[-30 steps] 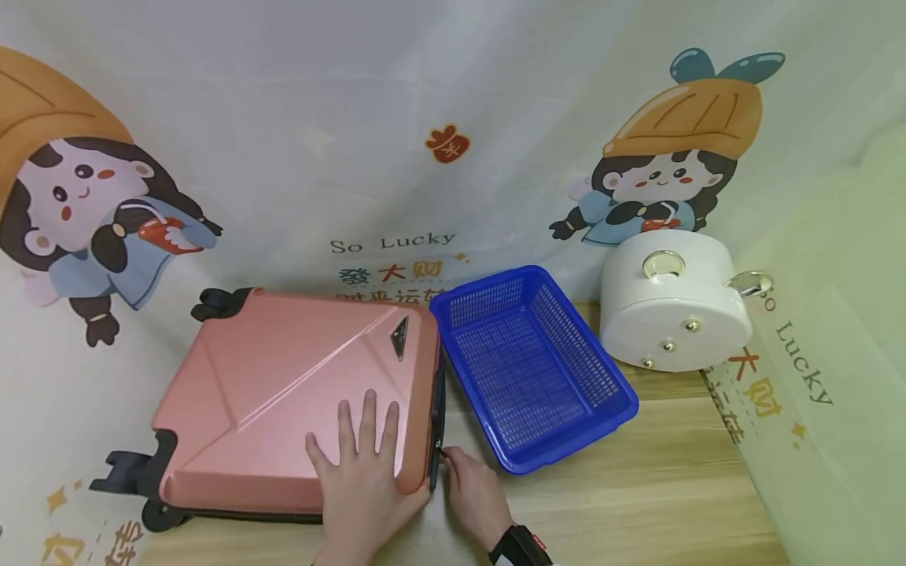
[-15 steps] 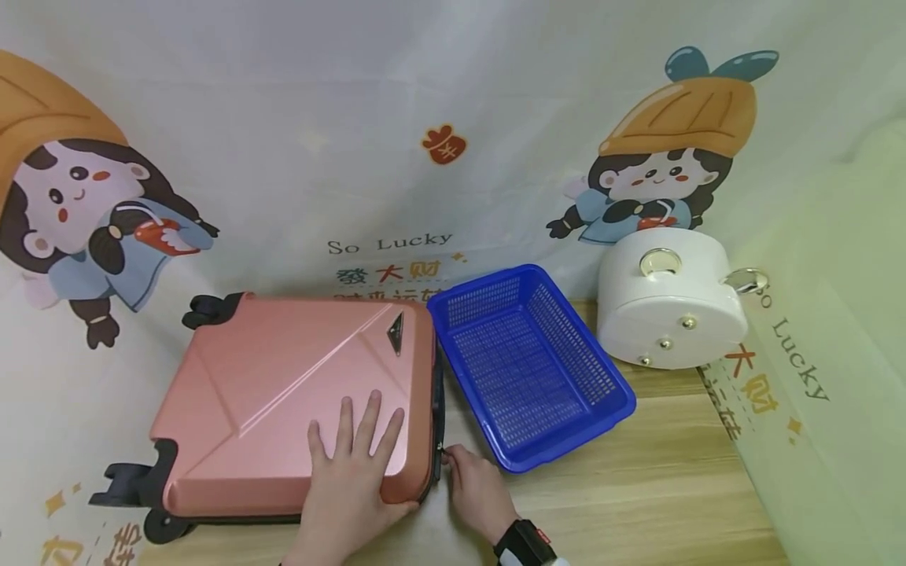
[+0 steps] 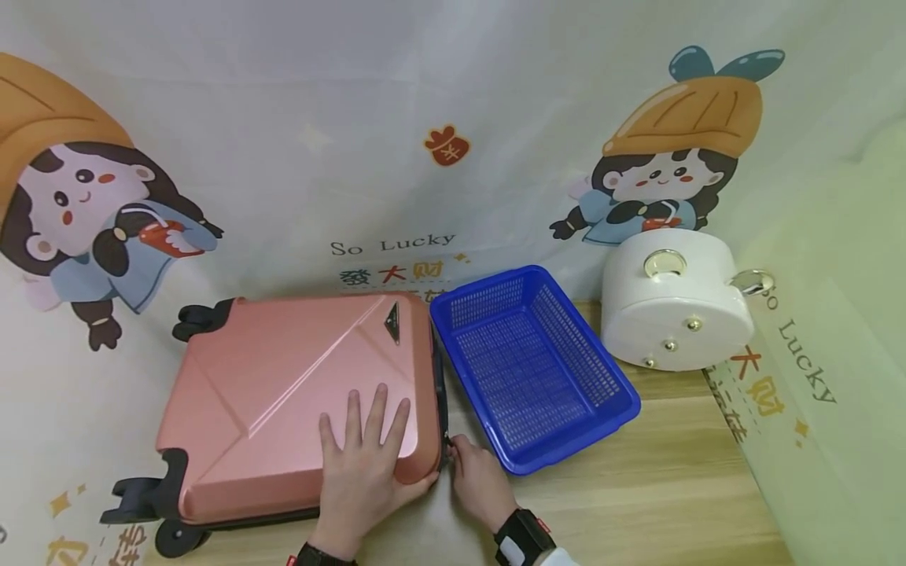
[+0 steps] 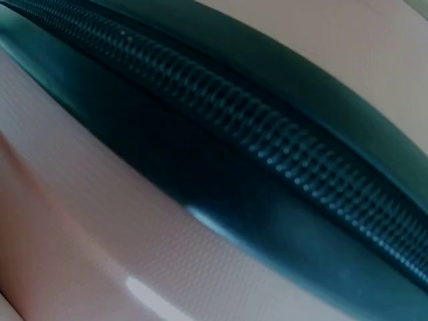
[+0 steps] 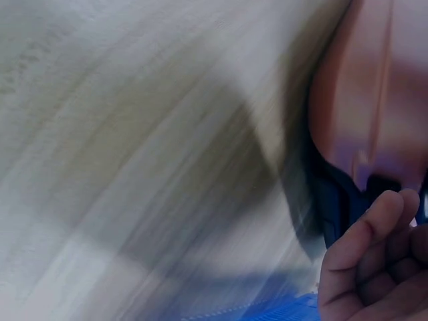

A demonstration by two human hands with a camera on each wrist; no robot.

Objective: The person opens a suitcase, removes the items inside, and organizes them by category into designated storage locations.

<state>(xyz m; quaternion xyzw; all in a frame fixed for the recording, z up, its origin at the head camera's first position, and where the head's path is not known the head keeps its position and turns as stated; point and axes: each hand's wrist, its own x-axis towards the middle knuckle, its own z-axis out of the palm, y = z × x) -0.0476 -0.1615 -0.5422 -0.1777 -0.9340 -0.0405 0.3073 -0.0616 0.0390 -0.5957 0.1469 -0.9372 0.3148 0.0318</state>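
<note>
A pink hard-shell suitcase [image 3: 283,377] lies flat on the table in the head view, its wheels to the left. Fingers spread, my left hand [image 3: 364,475] rests on the shell's near right corner, thumb over the edge. My right hand [image 3: 483,479] is at the suitcase's right side, thumb and forefinger pinching what looks like a zipper pull, mostly hidden by the fingertips. The right wrist view also has this hand [image 5: 374,267] pinching at the dark rim below the pink shell. Black zipper teeth [image 4: 267,144] run along the suitcase's side in the left wrist view.
A blue plastic basket [image 3: 488,428] stands close to the suitcase's right side, just beyond my right hand. Farther right, a white round case [image 3: 661,334] with metal studs and a handle leans by the printed backdrop cloth [image 3: 510,94]. Wood-patterned table [image 3: 679,472] shows at the front right.
The suitcase has turned slightly counterclockwise, its wheel end coming nearer. My left hand has shifted a little on the shell, and my right hand has moved slightly away along the edge.
</note>
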